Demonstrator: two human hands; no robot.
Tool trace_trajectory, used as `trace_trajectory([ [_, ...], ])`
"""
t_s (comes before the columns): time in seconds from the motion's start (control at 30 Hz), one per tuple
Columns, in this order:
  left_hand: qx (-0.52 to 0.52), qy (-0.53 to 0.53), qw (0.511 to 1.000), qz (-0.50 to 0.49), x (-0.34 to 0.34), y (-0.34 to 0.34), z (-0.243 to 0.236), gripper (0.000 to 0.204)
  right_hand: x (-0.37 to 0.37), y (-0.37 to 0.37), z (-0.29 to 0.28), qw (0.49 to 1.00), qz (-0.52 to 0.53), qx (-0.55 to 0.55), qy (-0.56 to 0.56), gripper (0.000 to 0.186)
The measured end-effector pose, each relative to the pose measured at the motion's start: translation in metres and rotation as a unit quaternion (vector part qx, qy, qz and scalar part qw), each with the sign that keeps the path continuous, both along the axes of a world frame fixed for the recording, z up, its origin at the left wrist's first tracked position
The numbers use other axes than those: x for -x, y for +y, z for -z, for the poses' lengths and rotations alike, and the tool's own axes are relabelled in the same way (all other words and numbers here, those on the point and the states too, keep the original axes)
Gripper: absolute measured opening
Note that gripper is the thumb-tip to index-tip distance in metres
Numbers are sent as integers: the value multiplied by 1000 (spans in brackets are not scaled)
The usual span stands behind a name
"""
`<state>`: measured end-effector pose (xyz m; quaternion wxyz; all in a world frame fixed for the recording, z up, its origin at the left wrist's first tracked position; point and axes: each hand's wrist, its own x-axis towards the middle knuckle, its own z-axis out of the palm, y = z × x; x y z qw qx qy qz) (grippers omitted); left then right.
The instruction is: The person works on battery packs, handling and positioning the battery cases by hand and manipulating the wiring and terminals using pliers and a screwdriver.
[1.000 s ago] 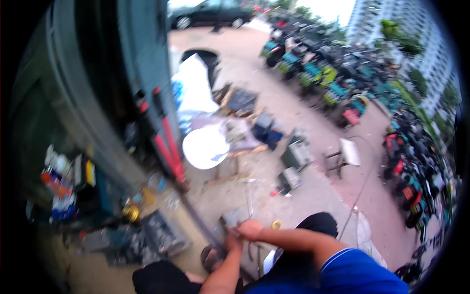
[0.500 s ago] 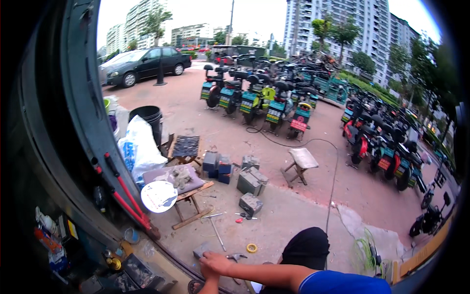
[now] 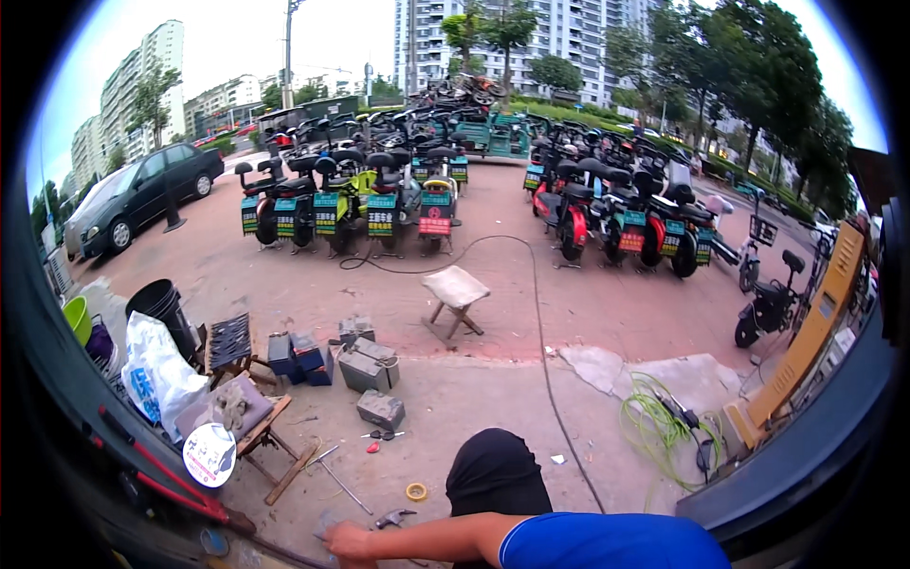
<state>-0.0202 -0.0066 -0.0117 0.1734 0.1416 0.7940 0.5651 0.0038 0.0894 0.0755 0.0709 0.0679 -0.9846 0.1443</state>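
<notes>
Right hand (image 3: 349, 541) near the hammer (image 3: 391, 519) — whether pinching anything, I cannot tell — left hand hidden or cut off

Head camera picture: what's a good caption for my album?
Right hand by a hammer, yellow ring nearby, with a stool and parked scooters beyond.

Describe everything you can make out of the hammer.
The hammer shows mainly its head: grey, metallic-looking, with a slim end tapering to the right. It lies on the concrete ground, just beyond the forearm and to the right of the right hand, whose fingers are not on the head. The handle is mostly or wholly hidden; whether the forearm touches it is unclear.
</notes>
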Motion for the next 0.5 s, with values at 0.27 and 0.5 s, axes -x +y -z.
trace_trajectory([
  [0.27, 154, 88, 983, 52, 14, 10, -7, 28, 0, -16, -23, 996, 28, 66, -45, 15],
  [0.5, 220, 160, 957, 99, 17, 24, -13, 23, 4, 0, -6, 977, -11, 48, 208, 17],
])
